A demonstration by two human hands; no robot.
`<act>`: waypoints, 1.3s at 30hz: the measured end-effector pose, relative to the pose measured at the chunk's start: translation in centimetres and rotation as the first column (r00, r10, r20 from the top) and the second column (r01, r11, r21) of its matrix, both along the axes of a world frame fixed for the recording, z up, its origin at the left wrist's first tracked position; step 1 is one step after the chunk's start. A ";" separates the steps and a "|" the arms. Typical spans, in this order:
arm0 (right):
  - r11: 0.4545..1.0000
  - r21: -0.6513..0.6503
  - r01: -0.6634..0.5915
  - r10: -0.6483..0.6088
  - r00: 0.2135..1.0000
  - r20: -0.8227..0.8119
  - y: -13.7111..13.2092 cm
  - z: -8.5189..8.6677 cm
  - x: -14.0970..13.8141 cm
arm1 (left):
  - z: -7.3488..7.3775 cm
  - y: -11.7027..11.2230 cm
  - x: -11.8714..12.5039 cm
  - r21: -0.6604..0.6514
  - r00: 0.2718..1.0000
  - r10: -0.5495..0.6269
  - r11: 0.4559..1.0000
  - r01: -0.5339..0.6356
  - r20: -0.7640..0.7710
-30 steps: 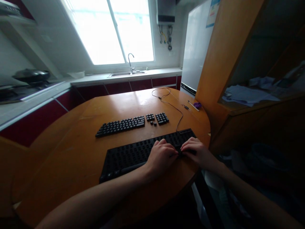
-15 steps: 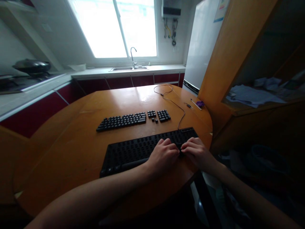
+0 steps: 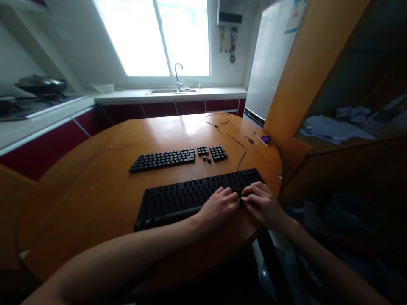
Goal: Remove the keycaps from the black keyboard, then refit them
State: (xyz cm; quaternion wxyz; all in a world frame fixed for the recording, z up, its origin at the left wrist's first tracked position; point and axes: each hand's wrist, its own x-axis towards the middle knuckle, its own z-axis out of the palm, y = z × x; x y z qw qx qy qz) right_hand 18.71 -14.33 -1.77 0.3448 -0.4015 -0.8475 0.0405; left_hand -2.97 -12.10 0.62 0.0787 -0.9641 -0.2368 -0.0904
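Observation:
A black keyboard base (image 3: 181, 199) with its keycaps off lies near the front of a round wooden table (image 3: 104, 190). The removed keycaps (image 3: 163, 159) sit in keyboard order behind it, with smaller groups (image 3: 218, 153) to their right. My left hand (image 3: 219, 207) and my right hand (image 3: 262, 205) rest on the base's right part, fingers curled and fingertips meeting over one spot. What they pinch there is too small and dark to make out. A cable (image 3: 235, 142) runs from the base toward the table's back.
A small tool and a purple item (image 3: 266, 138) lie at the table's right edge. A wooden cabinet (image 3: 318, 84) with papers stands at the right, a white fridge (image 3: 270, 63) behind it. A counter with a sink (image 3: 171, 90) runs under the window; a pan (image 3: 41, 84) sits left.
The view has tilted a little upward over the second. Both hands stay on the same spot of the keyboard base with only slight finger movement.

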 end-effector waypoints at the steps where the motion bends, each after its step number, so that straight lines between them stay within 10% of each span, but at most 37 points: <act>1: 1.000 0.001 0.009 -0.009 1.000 -0.007 -0.1 -0.1 0.0 | -0.1 0.0 0.0 0.006 1.000 0.000 1.000 0.000 -0.002; 14: 0.998 -0.048 0.048 -0.049 0.999 -0.019 -0.1 -0.8 -0.1 | -0.4 -0.6 0.3 -0.028 0.997 0.051 0.998 -0.050 0.060; 21: 1.000 -0.031 0.006 -0.010 0.992 -0.127 0.6 1.0 -0.1 | 2.4 2.4 -2.1 -0.182 0.944 0.211 0.969 -0.167 0.255; 29: 0.997 -0.003 0.073 -0.073 0.996 -0.045 9.3 4.6 -4.1 | 4.9 12.9 -7.4 -0.158 0.757 0.628 0.778 -0.608 0.182; 39: 0.995 -0.049 0.092 -0.066 0.917 0.394 18.2 3.9 -10.9 | 2.7 16.4 -6.5 -0.119 0.774 0.627 0.778 -0.616 0.088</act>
